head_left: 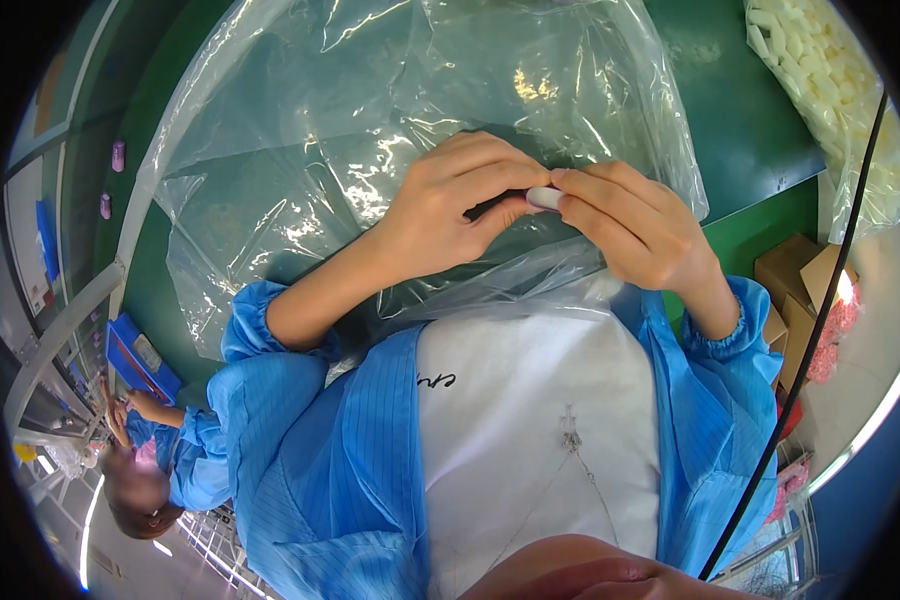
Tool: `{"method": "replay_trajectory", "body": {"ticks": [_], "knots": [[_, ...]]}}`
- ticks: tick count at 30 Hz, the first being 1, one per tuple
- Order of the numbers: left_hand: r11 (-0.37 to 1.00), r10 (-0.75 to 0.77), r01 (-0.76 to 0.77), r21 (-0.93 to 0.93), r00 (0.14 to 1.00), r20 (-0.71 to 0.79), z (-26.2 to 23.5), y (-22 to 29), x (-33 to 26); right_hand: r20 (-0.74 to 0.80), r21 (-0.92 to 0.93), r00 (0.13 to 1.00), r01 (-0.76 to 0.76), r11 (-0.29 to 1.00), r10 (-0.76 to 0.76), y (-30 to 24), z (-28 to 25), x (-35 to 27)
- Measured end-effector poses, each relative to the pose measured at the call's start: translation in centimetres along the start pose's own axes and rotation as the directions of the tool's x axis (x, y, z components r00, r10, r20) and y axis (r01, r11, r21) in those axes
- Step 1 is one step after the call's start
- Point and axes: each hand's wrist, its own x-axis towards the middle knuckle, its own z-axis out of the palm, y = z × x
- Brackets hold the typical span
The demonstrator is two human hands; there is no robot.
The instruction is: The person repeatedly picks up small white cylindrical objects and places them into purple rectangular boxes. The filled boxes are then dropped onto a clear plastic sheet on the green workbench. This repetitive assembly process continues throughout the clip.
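Note:
A small white piece with a rounded end and a pale purple edge (544, 197) sits between my two hands, above a clear plastic bag. My left hand (467, 190) pinches its left end between thumb and fingers. From the other side, the fingertips of my right hand (630, 220) close on the same piece. Its exact kind I cannot make out, since fingers cover both ends. Underneath, the large clear plastic bag (300, 190) lies spread and wrinkled over the green table (740, 130), its near edge reaching my lap.
At the far right rests a clear bag of many white pieces (820, 60). Cardboard boxes (790, 275) and pink bagged goods (832, 340) stand below it. Two small purple pieces (118, 156) lie at far left. Near a blue tray (140, 355), another person in blue (195, 450) works.

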Motion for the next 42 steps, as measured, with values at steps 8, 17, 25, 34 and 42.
{"method": "replay_trajectory", "body": {"ticks": [8, 17, 25, 34, 42], "knots": [[1.0, -0.023, 0.023, -0.012, 1.0, 0.006, -0.6, -0.8, -0.4, 0.039, -0.081, 0.999, 0.031, 0.996, -0.028, 0.0, 1.3, 0.3], [1.0, -0.02, 0.02, 0.018, 1.0, 0.023, -0.7, -0.8, -0.5, 0.155, -0.01, 0.985, -0.069, 0.998, 0.069, -0.5, 1.0, 0.7], [0.947, 0.034, 0.01, 0.322, 0.991, -0.129, -7.1, 1.4, 0.3, -0.221, 0.189, 0.914, -0.303, 0.934, 0.341, -0.7, -1.6, 0.9], [0.518, -0.215, 0.587, 0.623, 0.794, -0.569, -38.0, -16.5, -7.6, -0.523, -0.351, 0.651, -0.753, 0.556, 0.551, 12.6, -8.5, -3.2], [0.293, 0.213, 0.346, 0.891, 0.885, -0.414, -23.1, -9.5, 0.1, -0.361, -0.627, 0.702, -0.67, 0.397, 0.615, 14.8, -8.2, -4.0]]}}
